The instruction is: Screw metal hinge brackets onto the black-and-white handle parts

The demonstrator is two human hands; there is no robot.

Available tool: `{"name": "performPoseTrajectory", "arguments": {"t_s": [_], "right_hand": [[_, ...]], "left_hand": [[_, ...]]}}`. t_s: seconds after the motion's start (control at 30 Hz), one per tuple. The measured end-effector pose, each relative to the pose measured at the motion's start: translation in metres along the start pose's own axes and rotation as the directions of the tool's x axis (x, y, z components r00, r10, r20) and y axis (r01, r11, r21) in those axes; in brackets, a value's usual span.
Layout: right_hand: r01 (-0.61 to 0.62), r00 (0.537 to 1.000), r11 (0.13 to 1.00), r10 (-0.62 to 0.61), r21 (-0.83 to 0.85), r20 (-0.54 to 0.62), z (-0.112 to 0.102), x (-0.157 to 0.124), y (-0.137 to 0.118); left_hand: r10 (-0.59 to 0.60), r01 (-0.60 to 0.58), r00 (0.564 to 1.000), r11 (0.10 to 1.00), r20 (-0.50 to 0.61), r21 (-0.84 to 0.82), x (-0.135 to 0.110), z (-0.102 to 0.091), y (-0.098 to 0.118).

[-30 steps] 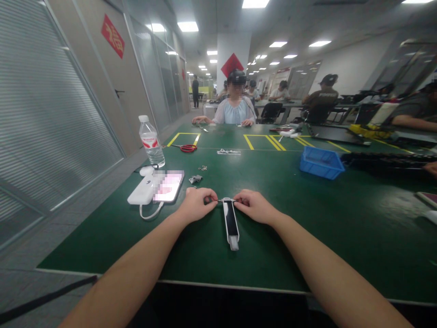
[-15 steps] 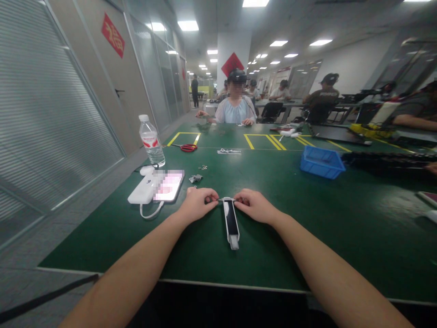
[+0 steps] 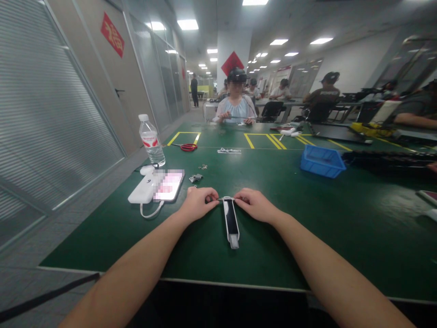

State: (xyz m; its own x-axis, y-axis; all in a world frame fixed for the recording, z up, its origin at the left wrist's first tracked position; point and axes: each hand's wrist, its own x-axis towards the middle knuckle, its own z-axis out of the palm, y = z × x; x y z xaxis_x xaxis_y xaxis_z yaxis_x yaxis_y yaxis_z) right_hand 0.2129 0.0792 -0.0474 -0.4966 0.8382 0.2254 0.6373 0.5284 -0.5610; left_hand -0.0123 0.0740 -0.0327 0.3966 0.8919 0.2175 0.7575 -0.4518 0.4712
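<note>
A black strap with white edges [image 3: 231, 222] lies lengthwise on the green table [image 3: 307, 218], pointing toward me. A thin metal pin [image 3: 225, 199] crosses its far end. My left hand [image 3: 197, 203] is curled and pinches the pin's left end. My right hand [image 3: 253, 204] is curled and pinches the right end. Both hands rest on the table, one on each side of the strap's far end.
A phone [image 3: 168, 185] and a white power bank [image 3: 142, 191] with a cable lie to the left, small metal parts [image 3: 195, 178] and a water bottle [image 3: 151, 141] behind them. Red scissors [image 3: 188, 147] and a blue bin [image 3: 321, 161] sit further back. A person [image 3: 235, 105] works opposite.
My hands and the strap stay put. The person opposite has lifted their hands and now holds a thin object between them.
</note>
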Motion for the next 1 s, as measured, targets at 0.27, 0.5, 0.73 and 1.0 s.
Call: {"name": "performPoseTrajectory", "arguments": {"t_s": [0.27, 0.5, 0.73, 1.0], "right_hand": [[-0.06, 0.998, 0.998, 0.06, 0.015, -0.017, 0.0009, 0.0003, -0.0017], [-0.069, 0.997, 0.997, 0.07, 0.024, -0.021, 0.0015, 0.0002, -0.0008], [-0.055, 0.998, 0.998, 0.055, 0.004, -0.009, 0.001, 0.0006, -0.0013], [-0.051, 0.999, 0.999, 0.051, -0.011, 0.0, 0.0007, 0.0002, -0.0008]], "left_hand": [[0.012, -0.012, 1.0, 1.0, -0.013, -0.007, 0.0002, 0.0025, -0.0005], [0.026, -0.026, 0.999, 1.0, -0.02, -0.016, 0.0008, 0.0042, 0.0], [0.04, -0.04, 0.999, 0.999, -0.031, 0.002, 0.0015, 0.006, 0.003], [0.037, -0.037, 0.999, 0.999, -0.03, -0.003, 0.0027, 0.0063, 0.0048]]}}
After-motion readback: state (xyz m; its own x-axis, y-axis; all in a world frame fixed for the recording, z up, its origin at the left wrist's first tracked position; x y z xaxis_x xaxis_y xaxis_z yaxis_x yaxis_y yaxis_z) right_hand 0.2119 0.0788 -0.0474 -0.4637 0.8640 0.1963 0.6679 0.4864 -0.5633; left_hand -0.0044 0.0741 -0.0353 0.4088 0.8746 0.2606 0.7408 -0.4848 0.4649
